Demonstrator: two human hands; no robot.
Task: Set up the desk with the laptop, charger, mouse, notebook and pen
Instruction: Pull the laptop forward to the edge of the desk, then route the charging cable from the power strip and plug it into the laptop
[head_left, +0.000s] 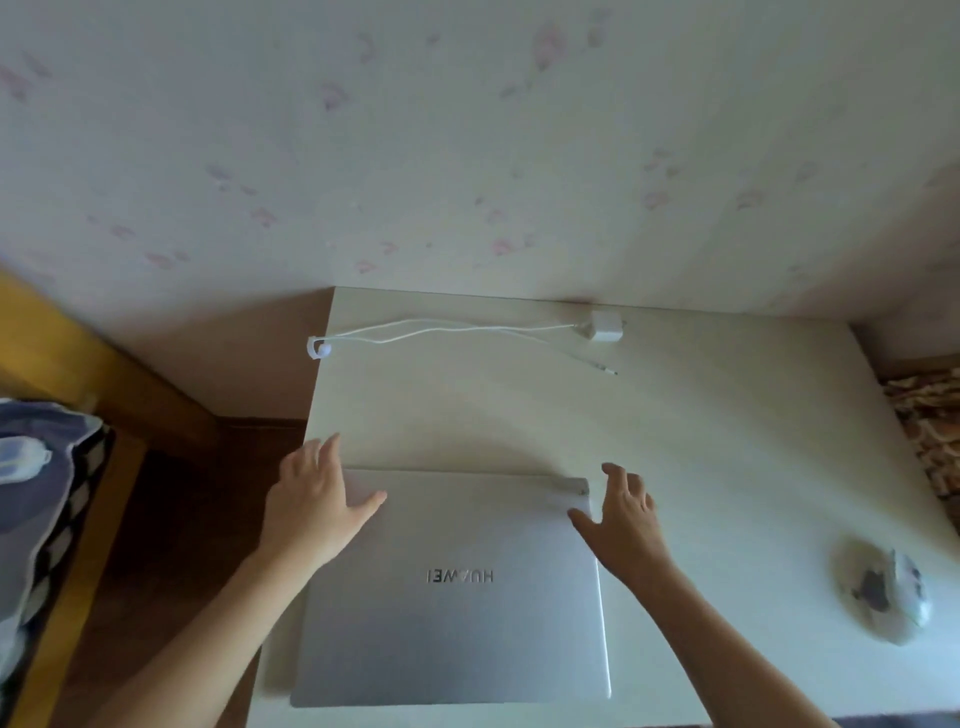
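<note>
A closed silver Huawei laptop lay flat at the near edge of the white surface. The left hand and right hand rested at its far corners, each grip open, fingers spread. The white charger and cable lay by the wall; the mouse sat well right.

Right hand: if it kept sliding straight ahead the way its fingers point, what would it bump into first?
Probably the free plug end of the charger cable, lying ahead of the right hand on bare desk. The line might pass just left of it; depth is unclear.
</note>
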